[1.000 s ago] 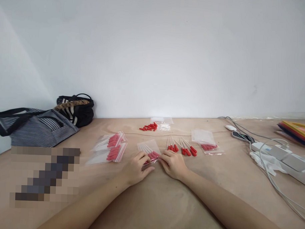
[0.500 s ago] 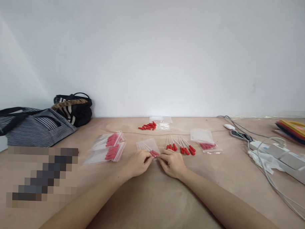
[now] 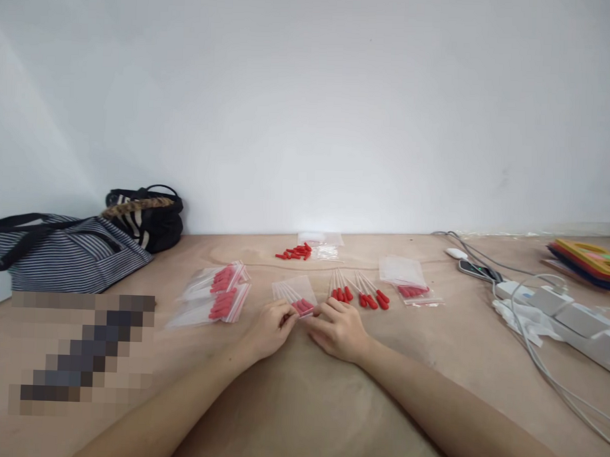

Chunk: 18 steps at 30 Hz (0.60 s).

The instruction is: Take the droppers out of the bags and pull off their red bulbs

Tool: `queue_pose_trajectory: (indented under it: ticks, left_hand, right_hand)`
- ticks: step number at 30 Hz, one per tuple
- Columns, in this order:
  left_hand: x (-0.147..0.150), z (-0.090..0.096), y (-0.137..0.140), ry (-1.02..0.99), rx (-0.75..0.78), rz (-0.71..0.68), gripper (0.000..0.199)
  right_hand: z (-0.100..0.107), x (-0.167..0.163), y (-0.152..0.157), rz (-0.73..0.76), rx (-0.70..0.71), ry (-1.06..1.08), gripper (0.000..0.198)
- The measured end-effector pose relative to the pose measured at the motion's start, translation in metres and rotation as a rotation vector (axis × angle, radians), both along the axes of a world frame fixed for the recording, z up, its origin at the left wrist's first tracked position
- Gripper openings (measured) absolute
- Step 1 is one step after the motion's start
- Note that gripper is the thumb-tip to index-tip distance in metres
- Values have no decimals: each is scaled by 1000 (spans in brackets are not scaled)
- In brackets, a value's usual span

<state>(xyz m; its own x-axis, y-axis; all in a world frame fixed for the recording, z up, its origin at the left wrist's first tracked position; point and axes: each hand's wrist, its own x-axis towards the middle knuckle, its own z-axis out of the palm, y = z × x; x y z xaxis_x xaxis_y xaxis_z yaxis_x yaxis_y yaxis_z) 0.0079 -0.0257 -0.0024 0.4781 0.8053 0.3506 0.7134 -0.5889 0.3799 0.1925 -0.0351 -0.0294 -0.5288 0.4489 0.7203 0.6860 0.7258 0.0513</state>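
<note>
Just beyond the left hand (image 3: 274, 326), which pinches its near edge, and the right hand (image 3: 340, 328), curled at its corner with grip unclear, the clear zip bag (image 3: 304, 286) is probably best kept flat and evenly pressed.

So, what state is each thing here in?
Middle clear bag: flat, loaded, seal unclear
Left hand: fingers curled at that bag's near edge
Right hand: fingers bent at its right corner
Loose red-handled tools: fanned in two groups
Left clear bags: loaded, overlapping
Right clear bags: stacked
Small red pieces: loosely piled
Striped bag: slumped
Black device: lying flat
</note>
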Motion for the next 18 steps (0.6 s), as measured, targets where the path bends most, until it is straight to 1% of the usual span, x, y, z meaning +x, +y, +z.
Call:
queue_pose_trajectory:
  ticks: [5, 9, 11, 14, 18]
  left_hand:
    - [0, -4, 1, -44, -11, -3, 26]
    - [1, -6, 0, -74, -5, 10, 25]
    - [2, -8, -1, -88, -1, 27, 23]
    - [3, -11, -1, -111, 15, 49, 21]
    - [2, -16, 1, -135, 18, 75, 21]
  right_hand:
    - [-2, -8, 12, -14, 96, -110, 21]
    - [-3, -13, 18, 32, 184, -142, 26]
    - [-4, -14, 19, 52, 185, -133, 27]
    - [-4, -15, 21, 69, 145, -140, 29]
    - [-4, -16, 21, 113, 139, -222, 29]
